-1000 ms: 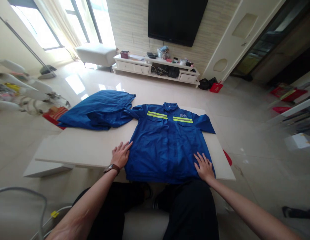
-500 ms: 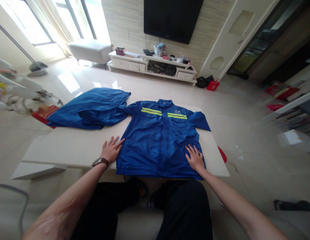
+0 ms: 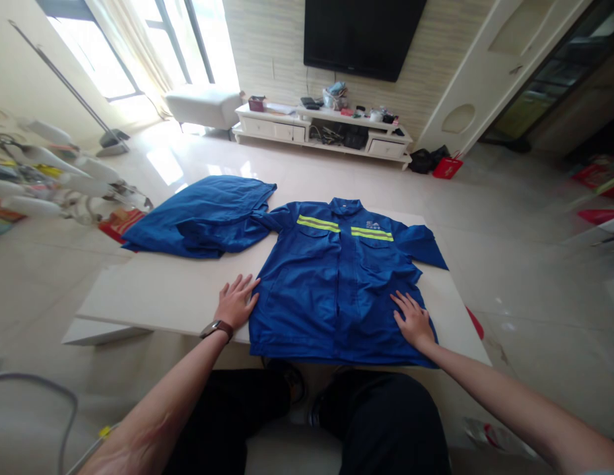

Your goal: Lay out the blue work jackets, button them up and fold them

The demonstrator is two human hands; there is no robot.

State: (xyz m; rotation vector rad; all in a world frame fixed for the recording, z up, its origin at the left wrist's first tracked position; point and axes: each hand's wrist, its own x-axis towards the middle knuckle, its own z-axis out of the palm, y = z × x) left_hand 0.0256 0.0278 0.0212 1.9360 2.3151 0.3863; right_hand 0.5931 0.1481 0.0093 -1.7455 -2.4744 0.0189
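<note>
A blue work jacket (image 3: 311,290) with yellow-and-grey reflective stripes lies spread front up on the white table (image 3: 138,290), collar away from me. Its hem reaches the near table edge. My left hand (image 3: 238,300), with a watch on the wrist, rests on the table with fingers spread, the fingertips at the jacket's left side. My right hand (image 3: 413,320) lies flat on the jacket's lower right front, fingers apart. A second blue garment (image 3: 203,214) lies in a loose pile at the table's far left, touching the jacket's left sleeve.
Behind the table stands a low white TV cabinet (image 3: 272,125) with clutter on top, under a wall-mounted television (image 3: 361,36). A grey bench (image 3: 205,109) is by the window. At left is a machine with white thread cones (image 3: 49,161). A red bag (image 3: 446,167) sits on the floor.
The view has shifted so the scene sits further right in the picture. My hands stay in nearly the same places by and on the jacket, which lies as before.
</note>
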